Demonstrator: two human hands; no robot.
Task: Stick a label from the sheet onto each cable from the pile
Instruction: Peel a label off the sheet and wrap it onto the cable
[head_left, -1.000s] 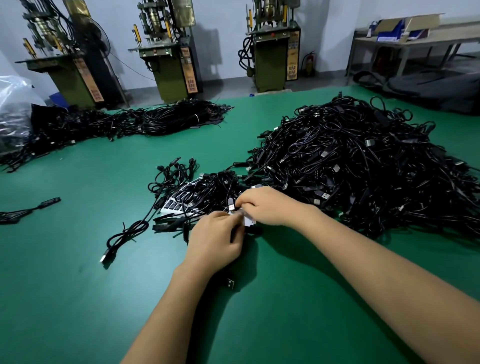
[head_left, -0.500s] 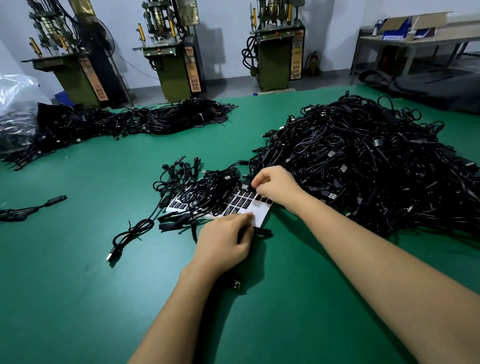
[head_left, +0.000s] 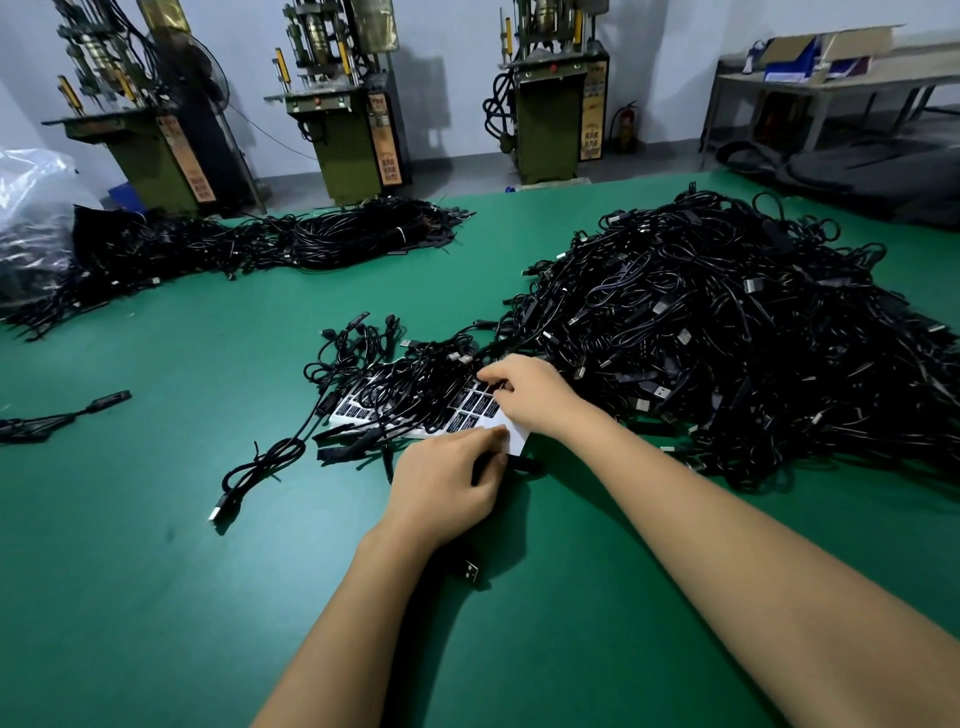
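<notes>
Partly buried label sheet (head_left: 470, 410), white backing, black labels, right hand (head_left: 524, 395) pinching

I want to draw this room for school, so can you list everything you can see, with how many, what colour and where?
big cable pile: one heap, black, right side of the table
label sheet: one, white with black labels, centre, partly under cables
small cable bunch: one, black, lying over the sheet
long cable heap: one, black, far left of the table
loose cable: one, black, left of the hands
cable end: one, black, left edge
table: one, green
machines: three, olive green, by the back wall
plastic bag: one, clear, far left
workbench: one, grey, back right, with boxes
left hand: grips a black cable below the sheet
right hand: fingertips on the labels
</notes>
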